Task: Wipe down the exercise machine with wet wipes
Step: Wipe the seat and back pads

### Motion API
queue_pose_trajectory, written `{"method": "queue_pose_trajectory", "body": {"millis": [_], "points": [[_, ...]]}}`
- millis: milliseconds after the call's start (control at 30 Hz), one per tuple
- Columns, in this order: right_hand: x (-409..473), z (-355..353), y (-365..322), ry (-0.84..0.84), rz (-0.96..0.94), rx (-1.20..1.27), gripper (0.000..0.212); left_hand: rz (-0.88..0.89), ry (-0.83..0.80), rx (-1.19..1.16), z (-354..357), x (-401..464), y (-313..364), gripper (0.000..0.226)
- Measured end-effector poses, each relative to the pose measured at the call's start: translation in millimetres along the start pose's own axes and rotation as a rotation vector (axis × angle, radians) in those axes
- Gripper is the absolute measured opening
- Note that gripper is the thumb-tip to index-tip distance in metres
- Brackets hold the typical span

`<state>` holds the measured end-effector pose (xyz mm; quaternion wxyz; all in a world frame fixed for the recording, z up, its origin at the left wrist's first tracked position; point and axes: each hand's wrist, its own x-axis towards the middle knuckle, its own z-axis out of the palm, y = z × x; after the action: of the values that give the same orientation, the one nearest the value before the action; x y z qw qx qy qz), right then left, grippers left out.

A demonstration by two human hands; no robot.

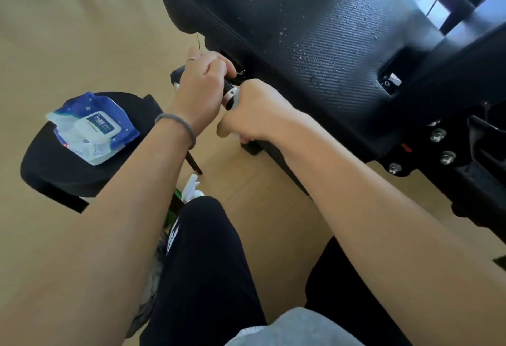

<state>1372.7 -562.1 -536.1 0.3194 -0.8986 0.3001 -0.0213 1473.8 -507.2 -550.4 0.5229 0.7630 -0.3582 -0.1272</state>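
The exercise machine's black padded seat (315,30) fills the upper right, its textured top dotted with droplets. Below its front edge a black and silver handle bar (231,90) sticks out. My left hand (204,82) grips the bar's far part, fingers curled over it. My right hand (257,110) is closed in a fist round the bar's near end; a bit of white, perhaps a wipe, shows under the fist. A blue and white pack of wet wipes (93,126) lies with its lid closed on a black round stool (54,164) at the left.
Light wooden floor (68,30) surrounds the machine. Black frame parts with silver bolts (440,148) stand at the right. My knees in black trousers are at the bottom. Something white and green (189,189) lies on the floor beside the stool.
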Motion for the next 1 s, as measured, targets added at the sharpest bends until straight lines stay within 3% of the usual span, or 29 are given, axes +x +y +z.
{"method": "queue_pose_trajectory", "body": {"millis": [200,367,567,667,767,833,1000], "points": [[-28,-1,28,-0.331,0.091,-0.251,0.025,-0.004,0.007,-0.025,1,-2,3,0.024],[-106,16,74,-0.028,0.273,-0.201,0.026,-0.003,0.01,-0.037,1,-2,0,0.025],[-44,13,14,0.186,0.139,-0.263,0.03,-0.009,0.016,-0.049,1,-3,1,0.026],[-16,16,-16,0.27,0.099,-0.22,0.016,-0.001,0.014,-0.012,1,-4,3,0.029],[-25,14,-7,0.254,0.091,-0.274,0.013,-0.002,0.037,-0.021,3,-5,5,0.028],[-49,17,20,0.219,0.108,-0.302,0.025,-0.012,0.036,-0.046,3,-6,5,0.028],[-99,28,80,0.098,0.243,-0.166,0.021,-0.001,0.025,-0.034,2,-8,4,0.029]]}}
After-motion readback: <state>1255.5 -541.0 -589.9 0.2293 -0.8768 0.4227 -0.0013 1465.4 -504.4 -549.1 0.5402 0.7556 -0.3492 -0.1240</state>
